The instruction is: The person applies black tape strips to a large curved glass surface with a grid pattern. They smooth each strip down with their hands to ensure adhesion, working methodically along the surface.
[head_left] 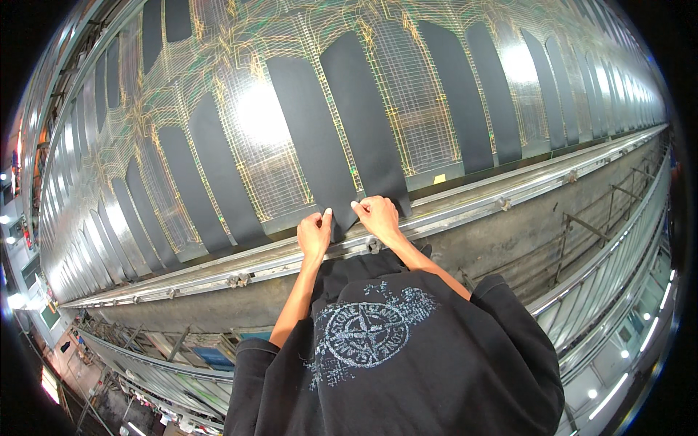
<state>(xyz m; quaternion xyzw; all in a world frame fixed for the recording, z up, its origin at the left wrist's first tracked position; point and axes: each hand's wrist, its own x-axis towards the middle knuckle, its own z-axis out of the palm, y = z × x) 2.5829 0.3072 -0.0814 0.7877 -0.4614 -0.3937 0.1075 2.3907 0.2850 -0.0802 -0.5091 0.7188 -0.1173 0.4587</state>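
A long table top slopes away from me, marked all over with yellow and green lines and grids. Flat black cut panels, apparently fabric, lie on it in rows. Directly ahead is one black panel [311, 123], its lower end hanging over the table's near edge. My left hand [314, 235] has its fingers closed at the left of that lower end, thumb pointing up. My right hand [378, 218] pinches at the right of it, close to the neighbouring black panel [366, 109]. A fold of dark material shows between both hands; the fingertips' exact hold is partly hidden.
A metal rail [502, 203] with small clamps runs along the table's near edge. Below it is a grey side wall [538, 225] with thin metal bars. A small yellow tag [439, 179] sits near the edge. Bright lamp glare [262, 112] whitens parts of the surface.
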